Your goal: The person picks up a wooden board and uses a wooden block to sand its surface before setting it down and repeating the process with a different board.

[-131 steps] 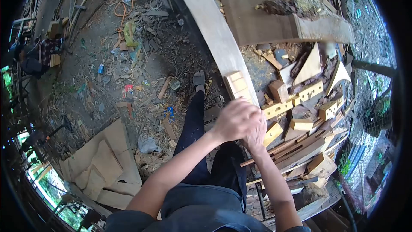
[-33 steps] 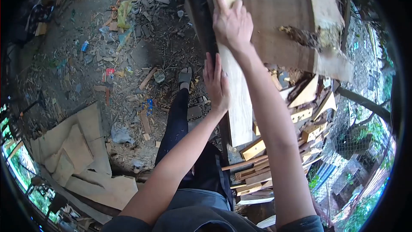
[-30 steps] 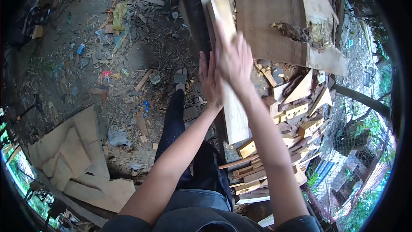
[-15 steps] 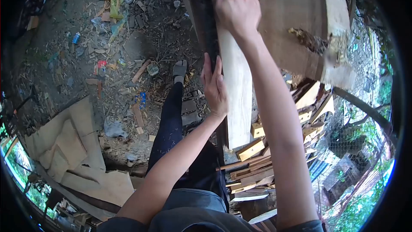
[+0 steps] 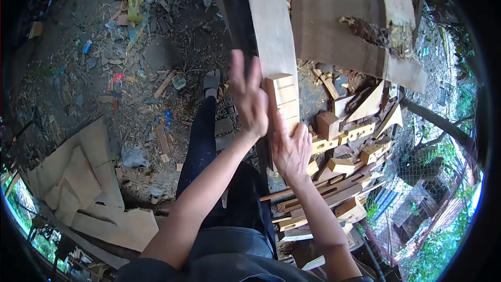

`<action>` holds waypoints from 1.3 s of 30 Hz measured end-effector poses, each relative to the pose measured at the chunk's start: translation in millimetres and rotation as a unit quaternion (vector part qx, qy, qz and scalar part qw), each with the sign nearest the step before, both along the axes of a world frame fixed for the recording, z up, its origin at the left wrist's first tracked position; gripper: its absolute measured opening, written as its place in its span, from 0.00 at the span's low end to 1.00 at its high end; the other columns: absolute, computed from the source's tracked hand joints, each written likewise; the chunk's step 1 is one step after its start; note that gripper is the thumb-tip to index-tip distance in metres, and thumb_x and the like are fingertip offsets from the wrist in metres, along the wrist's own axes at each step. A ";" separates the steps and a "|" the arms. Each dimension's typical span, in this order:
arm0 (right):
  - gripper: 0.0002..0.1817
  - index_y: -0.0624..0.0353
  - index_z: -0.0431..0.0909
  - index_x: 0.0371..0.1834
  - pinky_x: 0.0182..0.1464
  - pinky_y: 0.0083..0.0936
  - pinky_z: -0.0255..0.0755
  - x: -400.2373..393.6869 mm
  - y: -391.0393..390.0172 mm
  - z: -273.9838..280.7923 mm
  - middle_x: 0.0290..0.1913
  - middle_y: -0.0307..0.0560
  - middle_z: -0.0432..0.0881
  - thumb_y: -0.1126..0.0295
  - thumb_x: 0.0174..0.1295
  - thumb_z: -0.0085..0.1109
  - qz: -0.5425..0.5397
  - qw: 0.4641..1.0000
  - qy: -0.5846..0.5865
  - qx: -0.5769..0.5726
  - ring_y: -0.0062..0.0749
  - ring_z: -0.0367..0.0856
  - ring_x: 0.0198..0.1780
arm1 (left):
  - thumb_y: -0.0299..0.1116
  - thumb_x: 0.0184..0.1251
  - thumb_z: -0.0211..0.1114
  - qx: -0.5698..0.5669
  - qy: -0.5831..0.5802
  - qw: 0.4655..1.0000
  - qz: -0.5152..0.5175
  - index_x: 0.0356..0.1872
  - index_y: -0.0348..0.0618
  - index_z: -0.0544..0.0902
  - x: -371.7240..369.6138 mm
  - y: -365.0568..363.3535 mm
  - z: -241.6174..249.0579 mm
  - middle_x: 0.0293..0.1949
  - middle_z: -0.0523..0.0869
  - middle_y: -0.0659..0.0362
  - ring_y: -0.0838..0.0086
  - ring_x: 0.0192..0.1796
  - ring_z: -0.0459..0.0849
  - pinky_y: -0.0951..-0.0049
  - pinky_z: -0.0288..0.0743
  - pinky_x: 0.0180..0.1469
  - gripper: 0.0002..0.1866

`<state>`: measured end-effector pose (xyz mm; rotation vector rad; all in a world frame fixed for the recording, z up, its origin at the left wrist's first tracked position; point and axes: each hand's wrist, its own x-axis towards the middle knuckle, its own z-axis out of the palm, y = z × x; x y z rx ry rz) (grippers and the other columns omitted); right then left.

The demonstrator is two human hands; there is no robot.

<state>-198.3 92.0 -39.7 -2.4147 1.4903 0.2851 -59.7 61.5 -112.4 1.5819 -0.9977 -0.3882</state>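
A long pale plank (image 5: 269, 15) runs away from me, its near part under my right hand. On it lies an oblong wooden block (image 5: 284, 87) with thin lines across its top. My right hand (image 5: 294, 154) grips the near end of this block, index finger stretched along the top and the other fingers curled at its right side. Just left of the block and plank edge, my left hand (image 5: 249, 99) is raised with its fingers apart, slightly blurred and holding nothing.
A wide slab (image 5: 339, 21) with a rough bark patch lies beyond at the right. Wooden blocks with holes (image 5: 360, 131) and stacked strips (image 5: 326, 190) are right of the plank. Thin broken sheets (image 5: 83, 177) lie at left, and scraps litter the ground.
My right hand has come back toward me along the plank with the block. My left hand has shifted slightly left and come away from the plank's edge.
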 end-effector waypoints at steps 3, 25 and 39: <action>0.28 0.57 0.76 0.63 0.48 0.40 0.66 23.6 -46.0 -29.6 0.46 0.55 0.77 0.62 0.56 0.62 0.022 0.987 -0.115 -0.111 0.49 0.75 0.48 | 0.55 0.79 0.42 -0.083 -0.053 0.937 -0.334 0.54 0.52 0.86 16.0 -24.1 17.5 0.61 0.84 0.53 0.61 0.70 0.75 0.47 0.49 0.78 0.27; 0.29 0.65 0.66 0.65 0.57 0.47 0.68 -32.7 48.2 -21.3 0.56 0.60 0.73 0.64 0.63 0.59 -0.117 0.971 -0.206 0.023 0.54 0.74 0.55 | 0.47 0.74 0.54 -0.003 -0.162 0.933 -0.320 0.43 0.52 0.88 -50.8 59.3 27.3 0.39 0.85 0.60 0.67 0.52 0.79 0.52 0.64 0.70 0.17; 0.22 0.65 0.72 0.59 0.51 0.43 0.72 154.0 -272.5 -65.1 0.49 0.59 0.79 0.63 0.65 0.52 0.014 0.925 -0.166 -0.343 0.50 0.80 0.48 | 0.40 0.76 0.46 -0.118 -0.295 0.910 -0.267 0.34 0.42 0.84 131.2 -253.3 15.0 0.32 0.87 0.51 0.57 0.43 0.83 0.58 0.65 0.57 0.19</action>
